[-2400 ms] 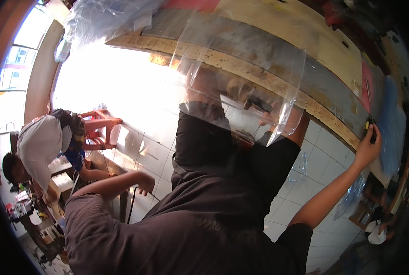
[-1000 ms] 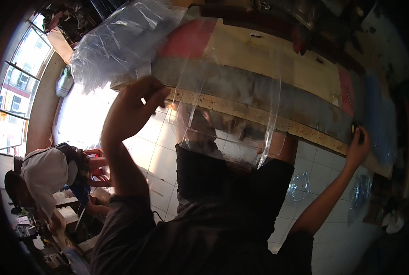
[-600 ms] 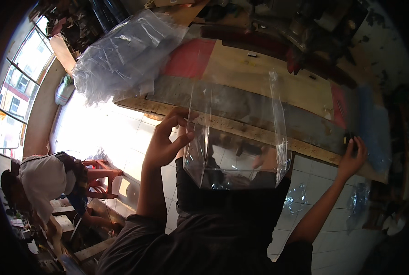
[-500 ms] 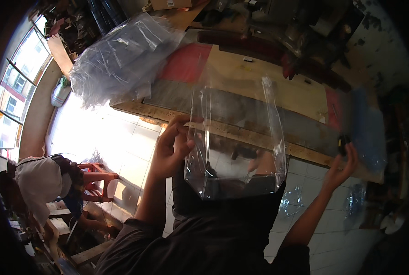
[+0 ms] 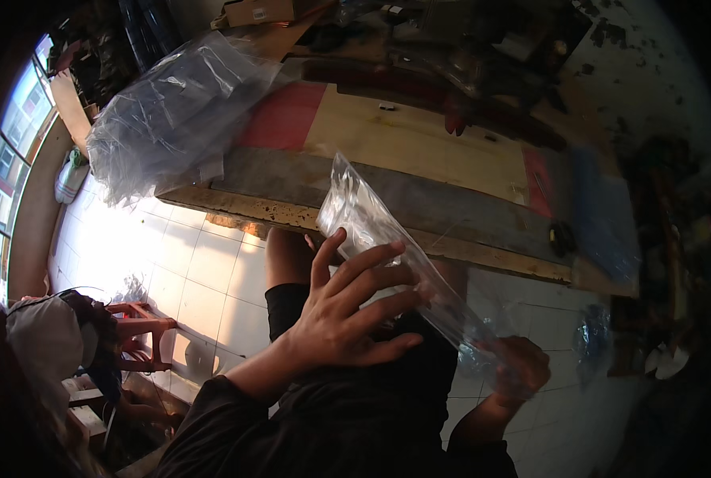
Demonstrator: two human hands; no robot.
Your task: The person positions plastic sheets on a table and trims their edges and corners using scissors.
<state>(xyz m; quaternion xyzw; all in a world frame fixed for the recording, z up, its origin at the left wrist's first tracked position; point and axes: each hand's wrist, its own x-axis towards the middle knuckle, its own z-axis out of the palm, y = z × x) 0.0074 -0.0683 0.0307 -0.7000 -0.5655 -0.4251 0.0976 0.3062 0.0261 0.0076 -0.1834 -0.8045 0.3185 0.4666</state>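
Clear, glossy plastic makes up the thing in hand: a thin bag [image 5: 355,209], gathered into a long slanting band above the person's lap. It runs from around twelve o'clock, in front of the tabletop [image 5: 288,217], down to four o'clock. The right-hand grip [image 5: 521,366] is closed around that lower end. The left-hand grip [image 5: 367,299] is spread wide, fingers splayed across the middle of the band and holding nothing firmly; whether every finger touches the film I can't tell.

I'd judge the bag almost weightless, soft and slippery, apt to crease and slide, its folds perhaps clinging together. It probably wants a pinch at an edge or corner, with the free upper end the handiest spot for a second hold.

Beyond it, the tabletop has a rough, chipped pale edge, then a dull grey strip [image 5: 268,174], then a yellow panel [image 5: 419,147]. A dark-handled tool [image 5: 561,239] lies at three o'clock, bluish plastic sheets [image 5: 606,227] just past it. At ten o'clock slumps a heap of clear plastic [image 5: 172,111]. White tiles [image 5: 220,259] catch hard sunlight at nine; at eight, a red stool [image 5: 144,334] stands near a stooping co-worker [image 5: 45,338].
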